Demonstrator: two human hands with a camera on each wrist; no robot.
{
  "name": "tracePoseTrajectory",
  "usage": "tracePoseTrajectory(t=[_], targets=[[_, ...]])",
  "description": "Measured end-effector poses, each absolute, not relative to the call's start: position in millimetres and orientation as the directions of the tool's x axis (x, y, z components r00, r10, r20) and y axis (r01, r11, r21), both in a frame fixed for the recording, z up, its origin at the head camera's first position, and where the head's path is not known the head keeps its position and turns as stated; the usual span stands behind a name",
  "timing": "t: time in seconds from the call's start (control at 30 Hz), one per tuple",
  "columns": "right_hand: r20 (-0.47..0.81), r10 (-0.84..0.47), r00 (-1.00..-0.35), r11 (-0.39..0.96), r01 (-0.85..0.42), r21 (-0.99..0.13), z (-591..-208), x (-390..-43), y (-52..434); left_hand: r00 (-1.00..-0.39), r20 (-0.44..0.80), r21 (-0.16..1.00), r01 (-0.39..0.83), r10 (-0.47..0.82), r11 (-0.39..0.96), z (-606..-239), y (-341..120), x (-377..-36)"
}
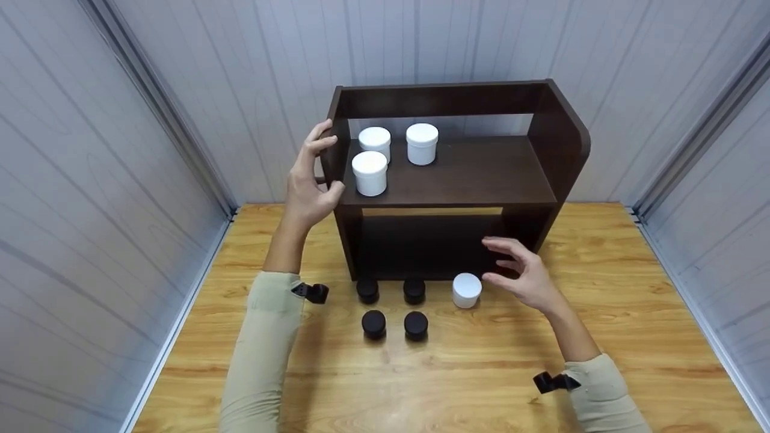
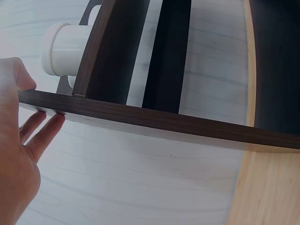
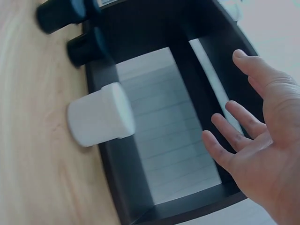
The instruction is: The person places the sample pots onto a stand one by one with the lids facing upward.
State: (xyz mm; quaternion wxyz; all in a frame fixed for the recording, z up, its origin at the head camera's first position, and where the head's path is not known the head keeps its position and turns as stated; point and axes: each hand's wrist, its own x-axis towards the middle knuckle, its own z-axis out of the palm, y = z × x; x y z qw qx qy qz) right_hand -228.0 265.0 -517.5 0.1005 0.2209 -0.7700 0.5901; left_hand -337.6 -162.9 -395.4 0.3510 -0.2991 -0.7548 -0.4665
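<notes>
My left hand (image 1: 311, 183) holds the left side panel of a dark brown two-tier shelf (image 1: 475, 180), thumb at the front edge and fingers on the outer face. In the left wrist view the thumb and fingers (image 2: 49, 136) lie on opposite sides of that panel. My right hand (image 1: 523, 276) is just right of a white lidded jar (image 1: 467, 291), fingers spread and holding nothing. That jar stands upright on the table before the shelf; in the right wrist view the white jar (image 3: 101, 115) appears apart from the hand.
Three white jars, including one at the front left (image 1: 370, 174) and one further right (image 1: 421, 144), stand on the upper tier. Several black jars (image 1: 415, 325) stand on the wooden table (image 1: 481, 385) left of the lone white jar. Pale panel walls (image 1: 120, 150) enclose the table.
</notes>
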Motion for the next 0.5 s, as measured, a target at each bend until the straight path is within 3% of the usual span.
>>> tracePoseTrajectory(t=[0.5], targets=[[0.345, -0.188, -0.920, 0.259, -0.385, -0.886, -571, -227, 264, -0.557, 0.822, 0.479, 0.788, 0.119, 0.386, -397, -162, -339]])
